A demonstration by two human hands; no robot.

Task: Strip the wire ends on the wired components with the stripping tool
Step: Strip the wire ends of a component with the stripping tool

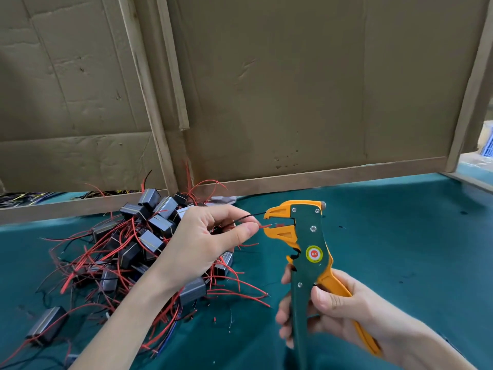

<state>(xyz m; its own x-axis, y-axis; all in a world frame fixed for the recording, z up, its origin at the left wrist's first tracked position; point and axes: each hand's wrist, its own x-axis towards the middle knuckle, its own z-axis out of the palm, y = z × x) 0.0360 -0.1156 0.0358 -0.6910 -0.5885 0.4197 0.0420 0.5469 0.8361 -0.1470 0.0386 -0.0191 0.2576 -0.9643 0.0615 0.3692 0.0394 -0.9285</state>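
Note:
My right hand [325,308] grips the handles of a green and orange stripping tool [306,236], held upright with its orange jaws pointing left. My left hand [210,236] pinches a red wire [265,226] between thumb and fingers, and the wire's end lies between the open jaws. A black wire [250,216] runs from the same hand up to the upper jaw. Behind and under my left forearm lies a heap of small black wired components [149,236] with tangled red and black leads. The component that these two wires belong to is hidden by my left hand.
The work lies on a green cloth-covered table [386,236]. Cardboard panels in wooden frames [266,89] stand along the back. One component [46,325] lies apart at the lower left. Small bits of stripped insulation [214,319] dot the cloth near the pile.

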